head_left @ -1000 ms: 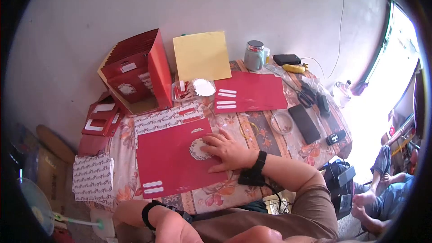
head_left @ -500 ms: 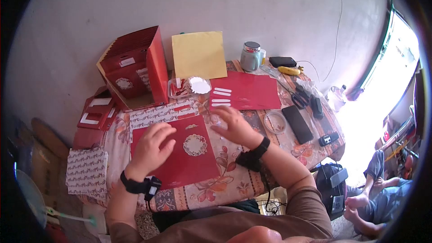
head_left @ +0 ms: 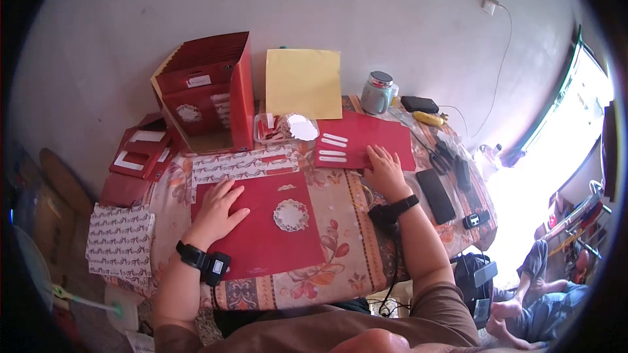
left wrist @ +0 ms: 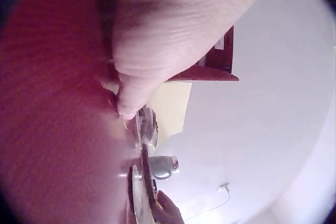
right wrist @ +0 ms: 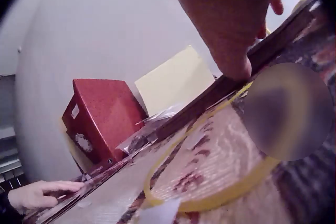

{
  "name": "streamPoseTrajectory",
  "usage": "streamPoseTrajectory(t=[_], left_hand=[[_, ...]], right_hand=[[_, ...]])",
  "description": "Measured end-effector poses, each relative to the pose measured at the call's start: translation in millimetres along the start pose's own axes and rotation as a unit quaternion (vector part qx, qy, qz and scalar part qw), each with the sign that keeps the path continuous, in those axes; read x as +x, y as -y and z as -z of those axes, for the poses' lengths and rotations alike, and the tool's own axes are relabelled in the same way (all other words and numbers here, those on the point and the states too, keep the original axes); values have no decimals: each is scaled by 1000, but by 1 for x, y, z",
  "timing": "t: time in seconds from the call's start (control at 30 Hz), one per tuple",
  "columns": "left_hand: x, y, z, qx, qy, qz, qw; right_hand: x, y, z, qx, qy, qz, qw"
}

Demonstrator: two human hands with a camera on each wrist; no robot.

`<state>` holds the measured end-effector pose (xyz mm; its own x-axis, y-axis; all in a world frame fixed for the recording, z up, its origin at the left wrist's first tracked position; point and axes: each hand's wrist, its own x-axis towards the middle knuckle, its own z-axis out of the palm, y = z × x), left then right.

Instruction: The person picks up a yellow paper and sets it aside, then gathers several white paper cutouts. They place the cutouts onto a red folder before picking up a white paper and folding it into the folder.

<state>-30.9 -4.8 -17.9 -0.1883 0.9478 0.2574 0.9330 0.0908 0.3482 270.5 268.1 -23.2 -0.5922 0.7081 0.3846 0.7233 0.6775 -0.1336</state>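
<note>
A red paper sheet (head_left: 275, 248) lies flat before the person, bearing a round white lace-like cutout (head_left: 290, 215) and a small pale ornament (head_left: 287, 187) above it. The left hand (head_left: 220, 212) rests on this sheet's left part, fingers straight and slightly spread. Its wrist covers the sheet's lower left corner. Farther back and to the right lies a second red piece (head_left: 366, 136) with several white label strips (head_left: 333, 150). The right hand (head_left: 387, 173) touches its front edge, fingers extended over the red surface. In the right wrist view, the thumb (right wrist: 239, 69) is right at that edge.
A red expanding file (head_left: 242, 91) stands at the back left, beside a yellow board (head_left: 303, 85). A clear tray (head_left: 267, 140) holds cutouts. Patterned sheets (head_left: 120, 238) lie left. At right are a mug (head_left: 377, 95), a banana (head_left: 428, 118), a phone (head_left: 436, 196) and scissors (head_left: 437, 162).
The right hand left the round cutout and moved right to the second red piece. The left hand rose from the lap and came down on the near red sheet.
</note>
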Motion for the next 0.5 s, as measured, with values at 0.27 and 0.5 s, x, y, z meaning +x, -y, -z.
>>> streamPoseTrajectory(t=[0.27,0.5], left_hand=[[1,5,-5,-3,3,-3,1000],[1,3,-2,8,10,-3,1000]], right_hand=[[1,-5,3,-5,-46,58,997],[2,-1,1,-4,-52,58,997]])
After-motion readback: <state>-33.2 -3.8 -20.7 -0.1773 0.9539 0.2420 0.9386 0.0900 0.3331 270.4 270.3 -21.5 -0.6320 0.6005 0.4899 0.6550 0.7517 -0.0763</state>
